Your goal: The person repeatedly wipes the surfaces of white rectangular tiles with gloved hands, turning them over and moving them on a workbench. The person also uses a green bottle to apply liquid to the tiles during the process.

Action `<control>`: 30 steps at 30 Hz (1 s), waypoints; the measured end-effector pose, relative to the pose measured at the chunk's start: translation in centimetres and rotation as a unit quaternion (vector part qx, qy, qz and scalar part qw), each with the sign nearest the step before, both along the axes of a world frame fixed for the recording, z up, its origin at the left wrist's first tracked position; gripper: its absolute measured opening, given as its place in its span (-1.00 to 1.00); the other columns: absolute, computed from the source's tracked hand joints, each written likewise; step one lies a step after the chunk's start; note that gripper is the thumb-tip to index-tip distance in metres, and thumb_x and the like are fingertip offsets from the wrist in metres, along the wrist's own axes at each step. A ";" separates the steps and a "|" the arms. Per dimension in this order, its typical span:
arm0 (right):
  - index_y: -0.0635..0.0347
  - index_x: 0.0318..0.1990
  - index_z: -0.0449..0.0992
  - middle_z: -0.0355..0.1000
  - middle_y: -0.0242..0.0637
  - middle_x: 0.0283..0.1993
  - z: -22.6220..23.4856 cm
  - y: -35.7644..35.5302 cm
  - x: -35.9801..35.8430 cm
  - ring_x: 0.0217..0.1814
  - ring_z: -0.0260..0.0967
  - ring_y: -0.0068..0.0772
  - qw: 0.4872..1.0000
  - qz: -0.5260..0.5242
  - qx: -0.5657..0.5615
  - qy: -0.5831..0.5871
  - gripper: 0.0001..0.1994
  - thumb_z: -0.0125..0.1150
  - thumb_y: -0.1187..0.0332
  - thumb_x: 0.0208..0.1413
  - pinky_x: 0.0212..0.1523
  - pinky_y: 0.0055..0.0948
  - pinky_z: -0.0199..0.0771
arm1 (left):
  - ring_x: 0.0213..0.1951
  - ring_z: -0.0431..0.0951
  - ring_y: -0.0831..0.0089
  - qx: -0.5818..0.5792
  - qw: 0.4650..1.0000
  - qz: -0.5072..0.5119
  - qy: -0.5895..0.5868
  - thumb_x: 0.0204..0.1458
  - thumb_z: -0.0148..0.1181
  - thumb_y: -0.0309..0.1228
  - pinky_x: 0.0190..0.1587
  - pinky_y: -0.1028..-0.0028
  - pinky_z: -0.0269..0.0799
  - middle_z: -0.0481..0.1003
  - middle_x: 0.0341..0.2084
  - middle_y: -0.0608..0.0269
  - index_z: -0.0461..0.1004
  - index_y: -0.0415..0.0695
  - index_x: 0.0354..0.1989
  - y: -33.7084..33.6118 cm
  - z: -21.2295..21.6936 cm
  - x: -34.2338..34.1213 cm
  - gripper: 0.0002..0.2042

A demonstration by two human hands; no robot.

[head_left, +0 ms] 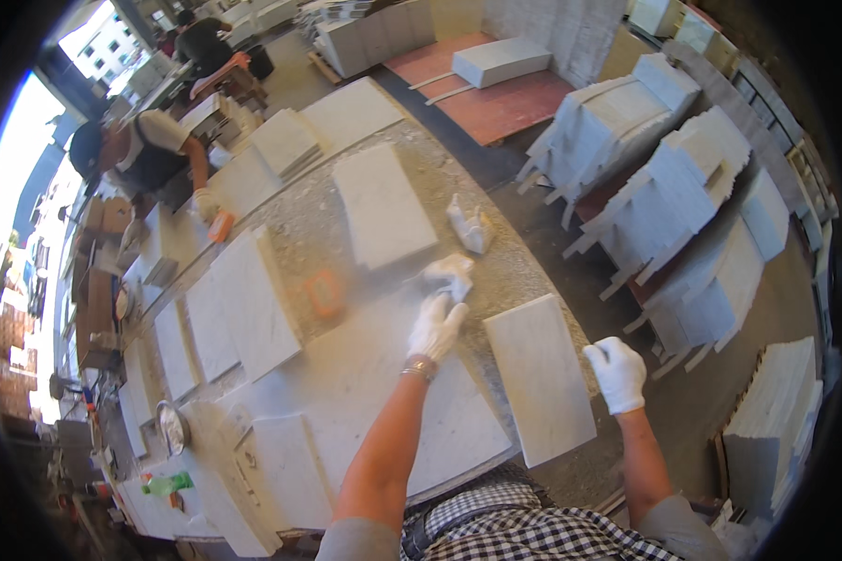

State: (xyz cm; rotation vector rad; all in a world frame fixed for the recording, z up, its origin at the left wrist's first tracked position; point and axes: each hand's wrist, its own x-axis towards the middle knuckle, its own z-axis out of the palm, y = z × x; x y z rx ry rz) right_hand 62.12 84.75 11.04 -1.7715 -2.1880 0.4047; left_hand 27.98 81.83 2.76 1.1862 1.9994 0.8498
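Note:
My left hand (pixel 437 329), in a white glove, reaches over the large pale slab (pixel 374 374) on the table. Its fingers are closed on a crumpled white cloth (pixel 451 273) near the slab's far edge. Off the right edge of the table, my right hand (pixel 617 376), also gloved, is curled closed with nothing visible in it. Between my hands lies a rectangular white stone tile (pixel 541 379), just left of the right hand and apart from it. A second crumpled white cloth (pixel 470 224) rests beyond the first. Left of the cloths lies another white tile (pixel 384 206).
An orange block (pixel 326 293) sits behind the large slab, blurred by haze. Stacked tiles (pixel 253 304) cover the left side, near a round bowl (pixel 172 428) and a green bottle (pixel 168 483). A co-worker (pixel 150 154) leans in at far left. Stone stacks (pixel 669 196) stand right.

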 end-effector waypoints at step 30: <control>0.21 -0.12 0.67 0.64 -0.26 -0.34 1.7 -17.5 -18.7 -0.34 0.59 -0.53 0.877 0.179 -0.433 0.107 -0.69 0.38 0.15 0.18 -0.28 -0.48 0.58 | 0.15 0.49 0.08 0.313 0.654 0.331 -0.604 0.22 0.23 -0.17 0.21 0.05 0.42 0.55 0.00 0.14 0.51 -0.08 0.15 -20.0 0.1 -24.0 -0.61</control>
